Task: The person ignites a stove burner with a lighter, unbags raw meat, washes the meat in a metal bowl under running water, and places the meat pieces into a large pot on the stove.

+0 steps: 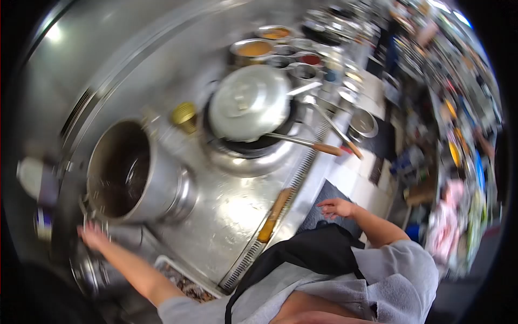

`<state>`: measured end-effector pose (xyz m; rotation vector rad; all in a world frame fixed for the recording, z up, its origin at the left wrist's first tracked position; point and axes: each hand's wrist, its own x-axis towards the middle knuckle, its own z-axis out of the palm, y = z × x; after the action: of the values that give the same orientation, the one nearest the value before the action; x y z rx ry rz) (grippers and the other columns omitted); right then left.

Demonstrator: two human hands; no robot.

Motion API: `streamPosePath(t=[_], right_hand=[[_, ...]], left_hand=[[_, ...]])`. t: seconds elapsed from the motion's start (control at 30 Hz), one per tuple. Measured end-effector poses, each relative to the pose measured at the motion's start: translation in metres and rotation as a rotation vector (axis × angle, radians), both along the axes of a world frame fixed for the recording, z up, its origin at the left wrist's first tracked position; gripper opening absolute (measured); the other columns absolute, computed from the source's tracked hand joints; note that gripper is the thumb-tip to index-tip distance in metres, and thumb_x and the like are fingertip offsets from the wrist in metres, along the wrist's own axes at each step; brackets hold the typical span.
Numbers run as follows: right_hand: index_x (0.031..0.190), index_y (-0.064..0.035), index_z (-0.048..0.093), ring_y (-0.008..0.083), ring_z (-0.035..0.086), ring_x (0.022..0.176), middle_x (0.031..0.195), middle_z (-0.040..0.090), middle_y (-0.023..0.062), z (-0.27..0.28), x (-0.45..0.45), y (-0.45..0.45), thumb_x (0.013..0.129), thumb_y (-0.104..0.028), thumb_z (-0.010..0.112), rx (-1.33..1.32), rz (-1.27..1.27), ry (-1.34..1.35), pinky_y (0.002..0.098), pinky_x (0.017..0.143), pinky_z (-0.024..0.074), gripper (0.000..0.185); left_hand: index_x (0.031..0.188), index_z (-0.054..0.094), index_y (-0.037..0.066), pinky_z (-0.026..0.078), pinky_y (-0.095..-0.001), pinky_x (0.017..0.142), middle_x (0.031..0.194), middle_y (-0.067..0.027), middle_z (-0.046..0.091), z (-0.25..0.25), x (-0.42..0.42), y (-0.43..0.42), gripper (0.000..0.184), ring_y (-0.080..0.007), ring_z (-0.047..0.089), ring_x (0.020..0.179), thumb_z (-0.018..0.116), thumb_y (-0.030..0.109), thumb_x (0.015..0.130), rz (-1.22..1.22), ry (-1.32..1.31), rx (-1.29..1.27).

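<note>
My left hand (93, 236) is stretched out to the far left, close beside the rim of a tall metal stockpot (164, 175). Motion blur smears its fingers, and I cannot tell whether it touches the pot's handle. Dark contents and a shiny reflection show inside the pot. My right hand (335, 208) hangs over the floor at the counter's front edge, fingers stretched out, holding nothing. A wok (253, 144) sits on the burner, covered by a domed metal lid (248, 102). Its wooden-tipped handle (326, 148) points toward the aisle.
A gold-coloured strainer-like item (184, 116) stands between pot and wok. Metal bowls of sauce (253, 48) and several small containers are at the back. A wooden-handled tool (274, 215) lies along the counter's front grate (243, 264). Crowded shelves (453, 151) line the right; another person (396, 21) stands far off.
</note>
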<state>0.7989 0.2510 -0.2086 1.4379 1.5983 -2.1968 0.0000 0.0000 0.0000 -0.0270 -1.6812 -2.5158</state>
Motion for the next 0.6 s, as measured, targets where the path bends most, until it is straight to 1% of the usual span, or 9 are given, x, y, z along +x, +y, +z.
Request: streamPosePath(t=[0.07,0.1,0.13,0.2,0.27,0.33,0.43,0.5,0.6], right_hand=[[0.134,-0.0084,0.051,0.0169,0.063,0.087,0.100,0.065,0.0069,-0.021,0.058,-0.061,0.090,-0.023,0.057,-0.022,-0.155,-0.256,0.0320,0.069,0.0538,0.046],[0.133,-0.0077,0.051,0.0170,0.064,0.080,0.096,0.065,0.0078,-0.079,0.159,0.015,0.090,-0.022,0.056,0.099,-0.308,-0.274,0.0325,0.062,0.0541,0.046],[0.132,-0.0073,0.052,0.0177,0.065,0.073,0.093,0.065,0.0081,-0.112,0.199,-0.006,0.089,-0.022,0.057,0.068,-0.524,-0.394,0.0331,0.055,0.0532,0.046],[0.113,-0.0032,0.062,0.0198,0.063,0.057,0.079,0.065,0.0091,-0.125,0.314,-0.058,0.088,-0.020,0.057,0.162,-0.782,-0.722,0.0347,0.042,0.0488,0.031],[0.107,-0.0025,0.064,0.0208,0.058,0.047,0.071,0.062,0.0104,-0.163,0.407,-0.102,0.087,-0.020,0.058,0.071,-0.884,-0.899,0.0353,0.037,0.0465,0.027],[0.108,-0.0021,0.064,0.0202,0.056,0.046,0.069,0.060,0.0101,-0.140,0.428,-0.121,0.088,-0.020,0.057,-0.021,-0.806,-0.855,0.0350,0.037,0.0458,0.028],[0.115,-0.0019,0.060,0.0182,0.053,0.043,0.066,0.058,0.0080,-0.153,0.455,-0.140,0.090,-0.020,0.055,-0.025,-0.956,-0.587,0.0326,0.036,0.0438,0.031],[0.119,-0.0036,0.058,0.0166,0.057,0.053,0.073,0.060,0.0078,-0.155,0.459,-0.145,0.089,-0.022,0.055,-0.029,-1.057,-0.544,0.0306,0.040,0.0452,0.035],[0.121,-0.0064,0.058,0.0175,0.063,0.062,0.083,0.064,0.0087,-0.161,0.461,-0.153,0.086,-0.023,0.056,-0.103,-1.120,-0.426,0.0323,0.046,0.0489,0.039]], left_hand=[[0.145,0.031,0.005,0.032,-0.0454,0.108,0.144,-0.0218,0.039,-0.053,0.000,-0.043,0.060,-0.0340,0.042,0.131,0.045,0.038,0.096,0.085,-0.013,-0.108],[0.146,0.028,0.003,0.030,-0.0442,0.109,0.144,-0.0208,0.039,-0.056,0.119,0.036,0.064,-0.0331,0.042,0.131,0.046,0.039,0.096,0.030,0.042,-0.007],[0.128,0.048,-0.001,0.043,-0.0403,0.096,0.125,-0.0173,0.054,-0.105,0.111,0.025,0.054,-0.0272,0.055,0.113,0.049,0.042,0.095,0.018,0.025,-0.011],[0.074,0.053,0.011,0.042,-0.0274,0.052,0.066,-0.0013,0.052,-0.191,0.240,0.040,0.025,-0.0141,0.051,0.060,0.049,0.029,0.091,-0.259,-0.051,-0.104],[0.079,0.056,0.009,0.045,-0.0304,0.051,0.066,-0.0045,0.053,-0.264,0.359,0.071,0.014,-0.0164,0.054,0.059,0.046,0.017,0.085,-0.666,-0.155,-0.466],[0.103,0.059,0.003,0.049,-0.0279,0.068,0.086,-0.0059,0.061,-0.219,0.526,0.122,0.016,-0.0156,0.059,0.077,0.055,0.012,0.091,-0.991,-0.109,-0.730],[0.124,0.053,0.002,0.048,-0.0239,0.076,0.107,-0.0061,0.063,-0.233,0.594,0.183,0.039,-0.0123,0.060,0.089,0.063,0.005,0.087,-2.120,0.023,-0.865],[0.124,0.053,0.002,0.048,-0.0239,0.076,0.108,-0.0058,0.062,-0.202,0.638,0.228,0.038,-0.0110,0.059,0.089,0.061,0.004,0.088,-2.142,0.347,-1.061],[0.126,0.052,0.002,0.048,-0.0247,0.078,0.105,-0.0061,0.062,-0.151,0.679,0.296,0.038,-0.0120,0.058,0.088,0.058,0.003,0.088,-2.046,0.521,-1.026]])
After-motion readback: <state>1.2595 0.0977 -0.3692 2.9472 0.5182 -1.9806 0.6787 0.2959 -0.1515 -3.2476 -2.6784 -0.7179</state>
